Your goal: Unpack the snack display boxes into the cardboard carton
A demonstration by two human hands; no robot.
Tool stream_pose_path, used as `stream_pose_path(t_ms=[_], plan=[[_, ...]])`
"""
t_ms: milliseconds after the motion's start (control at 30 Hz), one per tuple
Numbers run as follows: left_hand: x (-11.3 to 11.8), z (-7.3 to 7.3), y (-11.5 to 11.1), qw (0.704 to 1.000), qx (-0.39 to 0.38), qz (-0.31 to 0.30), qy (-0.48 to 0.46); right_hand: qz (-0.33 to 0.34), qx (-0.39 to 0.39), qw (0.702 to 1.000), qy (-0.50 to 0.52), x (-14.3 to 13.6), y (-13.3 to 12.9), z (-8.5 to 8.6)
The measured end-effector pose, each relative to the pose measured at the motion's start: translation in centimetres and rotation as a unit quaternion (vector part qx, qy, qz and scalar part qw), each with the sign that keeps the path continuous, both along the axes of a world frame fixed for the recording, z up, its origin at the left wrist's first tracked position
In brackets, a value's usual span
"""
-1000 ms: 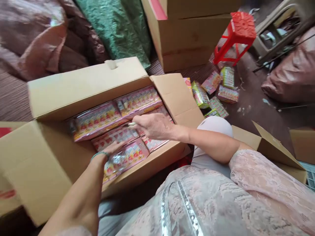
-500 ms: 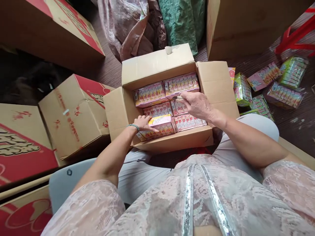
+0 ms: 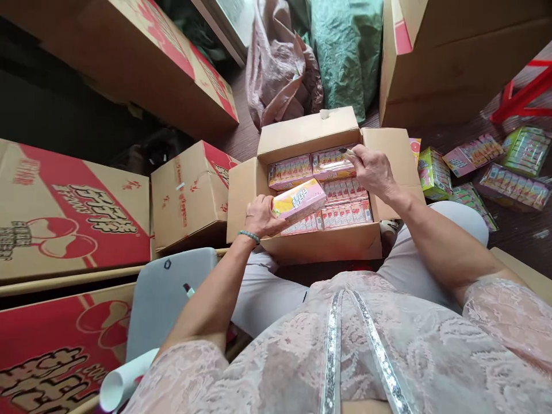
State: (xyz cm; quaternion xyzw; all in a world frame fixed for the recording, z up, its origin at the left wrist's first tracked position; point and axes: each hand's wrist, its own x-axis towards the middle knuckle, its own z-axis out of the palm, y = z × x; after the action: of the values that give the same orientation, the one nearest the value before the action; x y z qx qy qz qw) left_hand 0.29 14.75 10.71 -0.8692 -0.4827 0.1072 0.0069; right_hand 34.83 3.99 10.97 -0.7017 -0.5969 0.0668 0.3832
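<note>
My left hand (image 3: 261, 217) grips a pink-and-yellow candy box (image 3: 299, 199) by its left end. The box is tilted and raised over the open carton (image 3: 321, 248). In my right hand (image 3: 374, 171), a thin tool with a dark tip (image 3: 346, 151) is pinched between thumb and fingers; its exact kind is too small to make out. Its tip points left, above the carton's far right part. Packed inside are several clear-fronted candy boxes (image 3: 290, 172) in rows, with small wrapped packs showing. The carton's flaps are spread outward.
Closed red-printed cartons (image 3: 190, 198) stand at the left, beside a grey stool (image 3: 172, 305). Beyond the open carton are a brown sack (image 3: 280, 75) and a green sack (image 3: 345, 57). Loose candy packs (image 3: 474, 158) lie on the floor at right, near a red frame (image 3: 515, 106).
My left hand has lifted the candy box out of its row and tilted it. My right hand still holds the thin tool. The view has shifted left.
</note>
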Motion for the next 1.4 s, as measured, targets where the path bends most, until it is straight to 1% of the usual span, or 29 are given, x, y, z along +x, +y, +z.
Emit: stream_pose_path(t_ms=[33, 67, 100, 133, 167, 233, 300, 333, 367, 433, 500, 600, 700, 800, 933, 1033, 1133, 1200, 1267, 1333, 1400], plan=[[0.3, 0.7, -1.3, 0.999, 0.015, -0.008, -0.034, 0.008, 0.027, 1.000, -0.005, -0.3, -0.6, 0.2], [0.5, 1.2, -2.7, 0.997, 0.028, -0.018, -0.067, 0.025, 0.051, 0.998, -0.014, -0.9, -1.4, 0.5], [0.7, 1.2, -4.3, 0.994, 0.036, -0.030, -0.098, 0.049, 0.063, 0.996, -0.028, -1.7, -2.2, 0.6], [1.0, 1.0, -6.0, 0.990, 0.038, -0.041, -0.126, 0.078, 0.059, 0.994, -0.046, -2.7, -3.1, 0.7], [1.2, 0.4, -7.6, 0.987, 0.036, -0.053, -0.149, 0.108, 0.036, 0.991, -0.068, -3.9, -3.9, 0.6], [1.4, -1.3, -10.3, 0.980, 0.025, -0.066, -0.189, 0.160, -0.050, 0.978, -0.121, -6.1, -5.3, 0.3], [1.2, -3.2, -12.1, 0.972, 0.029, -0.051, -0.228, 0.189, -0.141, 0.956, -0.174, -7.7, -6.1, -0.3], [0.9, -4.2, -12.6, 0.967, 0.039, -0.033, -0.249, 0.191, -0.173, 0.947, -0.194, -8.2, -6.4, -0.6], [0.4, -5.0, -12.8, 0.961, 0.051, -0.014, -0.271, 0.187, -0.193, 0.940, -0.209, -8.5, -6.5, -0.8], [-0.7, -6.5, -13.0, 0.947, 0.064, 0.008, -0.316, 0.175, -0.208, 0.934, -0.232, -9.1, -6.6, -0.8], [-1.8, -7.7, -13.0, 0.932, 0.052, 0.002, -0.359, 0.187, -0.215, 0.923, -0.259, -9.9, -6.7, -0.4], [-2.2, -9.0, -12.9, 0.907, 0.028, -0.015, -0.421, 0.253, -0.233, 0.885, -0.312, -12.4, -6.9, 0.7], [-1.6, -9.7, -13.0, 0.889, 0.027, -0.010, -0.457, 0.312, -0.245, 0.842, -0.365, -15.5, -7.0, 1.8], [-1.1, -9.9, -13.2, 0.884, 0.030, -0.016, -0.466, 0.325, -0.265, 0.811, -0.409, -17.9, -6.9, 2.8], [-0.8, -10.1, -13.7, 0.883, 0.053, -0.043, -0.465, 0.332, -0.294, 0.775, -0.451, -19.7, -7.1, 3.8], [-0.5, -10.0, -13.9, 0.881, 0.056, -0.041, -0.467, 0.318, -0.307, 0.764, -0.471, -20.7, -7.3, 4.3], [0.0, -9.6, -13.7, 0.880, 0.059, -0.020, -0.471, 0.292, -0.320, 0.758, -0.488, -21.4, -7.4, 4.5], [0.4, -9.2, -13.5, 0.879, 0.059, -0.015, -0.472, 0.287, -0.325, 0.751, -0.498, -21.4, -7.3, 4.5], [0.6, -8.9, -13.4, 0.879, 0.048, -0.024, -0.473, 0.286, -0.325, 0.744, -0.509, -20.9, -7.2, 4.5], [0.5, -8.8, -13.5, 0.881, 0.035, -0.030, -0.472, 0.278, -0.328, 0.737, -0.522, -19.8, -7.2, 4.7], [0.4, -8.8, -13.5, 0.883, 0.027, -0.028, -0.467, 0.256, -0.340, 0.732, -0.532, -17.9, -7.3, 5.0]])
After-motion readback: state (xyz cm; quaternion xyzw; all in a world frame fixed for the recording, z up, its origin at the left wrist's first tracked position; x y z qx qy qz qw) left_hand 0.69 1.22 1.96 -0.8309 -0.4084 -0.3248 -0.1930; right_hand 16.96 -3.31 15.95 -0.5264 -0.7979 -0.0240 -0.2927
